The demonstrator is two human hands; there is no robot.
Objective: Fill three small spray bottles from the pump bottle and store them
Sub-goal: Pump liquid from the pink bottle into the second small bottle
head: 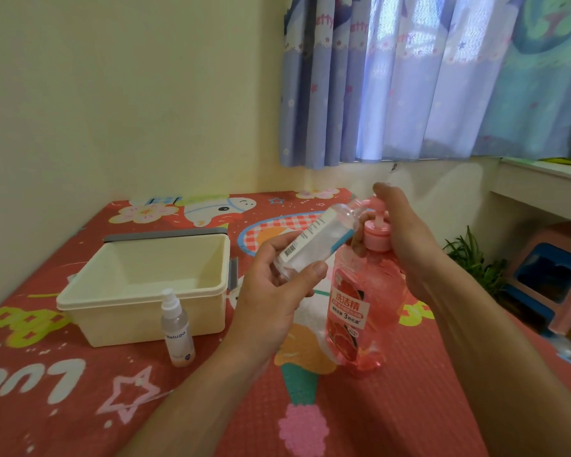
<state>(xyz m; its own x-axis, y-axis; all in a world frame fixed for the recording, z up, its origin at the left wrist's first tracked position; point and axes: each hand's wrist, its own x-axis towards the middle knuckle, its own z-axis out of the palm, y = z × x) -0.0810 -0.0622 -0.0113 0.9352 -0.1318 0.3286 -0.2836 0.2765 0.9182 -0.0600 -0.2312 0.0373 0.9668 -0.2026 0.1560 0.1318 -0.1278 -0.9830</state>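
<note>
My left hand grips a small clear bottle with a white label, tilted so its open neck points up and right at the pump spout. The pink pump bottle stands upright on the red patterned mat, half full of pink liquid. My right hand rests over the pink pump head, its palm and fingers covering most of it. A second small spray bottle with a white spray cap stands upright in front of the cream box.
A cream plastic box, open, sits at left on the mat; a grey lid lies behind it. The wall is close behind. Blue curtains hang at the back right. A pink and blue stool and a green plant stand right of the mat.
</note>
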